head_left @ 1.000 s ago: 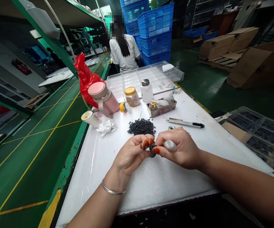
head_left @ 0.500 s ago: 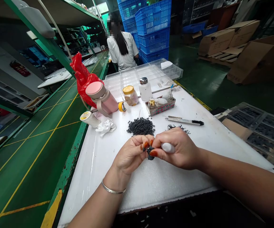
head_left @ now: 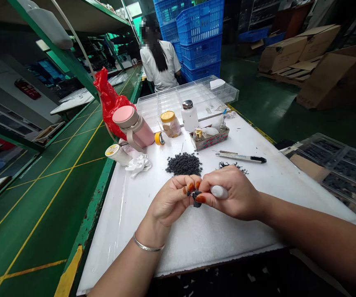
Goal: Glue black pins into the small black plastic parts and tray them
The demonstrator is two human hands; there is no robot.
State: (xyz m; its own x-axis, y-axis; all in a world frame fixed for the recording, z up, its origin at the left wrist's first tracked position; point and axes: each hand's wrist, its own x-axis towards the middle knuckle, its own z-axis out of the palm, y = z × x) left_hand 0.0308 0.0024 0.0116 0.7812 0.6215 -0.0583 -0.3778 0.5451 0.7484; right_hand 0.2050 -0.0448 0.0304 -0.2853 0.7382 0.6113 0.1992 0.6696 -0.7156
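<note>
Both forearms reach in from the near edge of the view: the left forearm [head_left: 119,276] rises from the bottom, and the right forearm [head_left: 320,239] comes in low from the right. They converge at the middle of the surface. The left hand [head_left: 172,202] is curled with its back upward, a thin metal bangle [head_left: 148,247] resting on the left wrist [head_left: 147,236]. The right hand [head_left: 233,194] is closed and angled inward, its wrist [head_left: 266,206] slightly bent. Their orange-nailed fingers [head_left: 190,188] meet tip to tip in a tight pinch, low over the surface.
</note>
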